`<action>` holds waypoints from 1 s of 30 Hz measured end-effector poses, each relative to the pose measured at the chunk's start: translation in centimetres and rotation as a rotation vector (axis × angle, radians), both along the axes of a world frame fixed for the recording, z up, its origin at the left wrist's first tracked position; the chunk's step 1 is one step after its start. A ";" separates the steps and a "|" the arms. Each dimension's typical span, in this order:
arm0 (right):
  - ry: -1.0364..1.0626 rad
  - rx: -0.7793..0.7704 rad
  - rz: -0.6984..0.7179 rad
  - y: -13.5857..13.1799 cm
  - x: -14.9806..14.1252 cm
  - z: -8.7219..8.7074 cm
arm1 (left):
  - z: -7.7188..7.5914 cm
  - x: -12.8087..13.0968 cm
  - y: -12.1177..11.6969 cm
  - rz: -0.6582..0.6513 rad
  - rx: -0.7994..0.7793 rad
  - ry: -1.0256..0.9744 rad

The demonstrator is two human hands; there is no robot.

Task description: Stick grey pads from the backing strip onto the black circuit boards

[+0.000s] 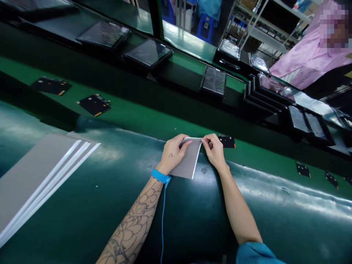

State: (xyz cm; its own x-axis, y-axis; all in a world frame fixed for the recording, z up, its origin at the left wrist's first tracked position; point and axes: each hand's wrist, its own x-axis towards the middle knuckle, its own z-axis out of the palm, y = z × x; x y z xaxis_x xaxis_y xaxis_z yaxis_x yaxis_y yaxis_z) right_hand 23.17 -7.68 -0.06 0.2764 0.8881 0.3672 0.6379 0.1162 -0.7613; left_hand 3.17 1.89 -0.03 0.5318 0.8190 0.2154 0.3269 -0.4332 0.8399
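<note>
A grey sheet [186, 163] with a white strip along its right edge is held up over the green work surface. My left hand [173, 152] grips its upper left part, thumb lying across the front. At the top right corner, my right hand [213, 148] pinches the sheet's edge between thumb and fingers. A blue wrist strap [160, 176] with a thin cord [163, 220] is on my left wrist. Just behind my right hand lies a black circuit board [228, 141]. Off to the left rests a pile of larger grey sheets [35, 165] with white edges.
Black circuit boards [95, 105] lie spaced along the green belt [143, 119] beyond the bench edge. Past it, a raised line carries flat black screen panels [150, 53], some in a stack [272, 91]. A person in a pink garment [302, 55] is at the far right.
</note>
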 end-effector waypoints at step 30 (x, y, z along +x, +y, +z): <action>0.120 0.000 0.010 -0.1 -0.2 0.5 | 0.4 0.1 -0.1 0.007 0.014 -0.003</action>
State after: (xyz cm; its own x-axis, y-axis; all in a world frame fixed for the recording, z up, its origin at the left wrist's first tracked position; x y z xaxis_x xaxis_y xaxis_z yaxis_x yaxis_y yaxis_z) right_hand 22.94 -7.80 0.47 0.3100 0.8909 0.3320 0.5408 0.1220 -0.8322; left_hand 3.22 1.76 0.37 0.5255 0.8194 0.2289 0.3272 -0.4430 0.8347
